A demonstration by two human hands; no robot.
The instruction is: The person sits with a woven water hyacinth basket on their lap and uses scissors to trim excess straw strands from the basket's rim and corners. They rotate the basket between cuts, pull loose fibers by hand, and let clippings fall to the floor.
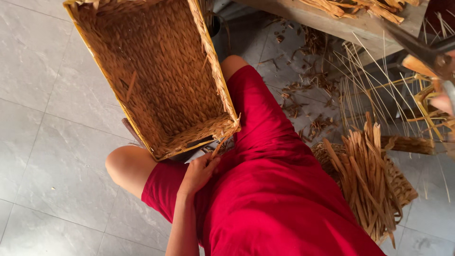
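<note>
My left hand [198, 173] rests on my lap with its fingers curled together around the tail of a thin tan fibre strand [219, 146], which runs up toward one o'clock to the near corner of the rectangular woven basket of golden-brown plaited fibre [156, 71]. My right hand [443, 102] shows only as a blurred sliver at the frame's edge, about three o'clock, beside a dark metal blade like that of shears [417, 47]; whether it is closed on a handle I cannot tell.

The basket sits tilted across my knees, at twelve o'clock from my left hand, its open mouth facing me, its yellow-edged rim [215, 71] touching my red skirt [275, 189]. The near corner is frayed, with loose ends poking out, so I judge the step in hand to be finishing that corner's weave. The next move would call for keeping the strand taut and steering its end between the tight plaits without splitting it.

At four o'clock from the basket, a bundle of dry flat tan reed strips [367, 175] stands on a small woven mat [403, 187]. Farther out, at one to two o'clock, fibre scraps [308, 85] litter the grey tiled floor [42, 118], thin pale stalks fan upward, and a wooden bench [350, 23] carries more strips. I see no packages, labels or signs anywhere.
</note>
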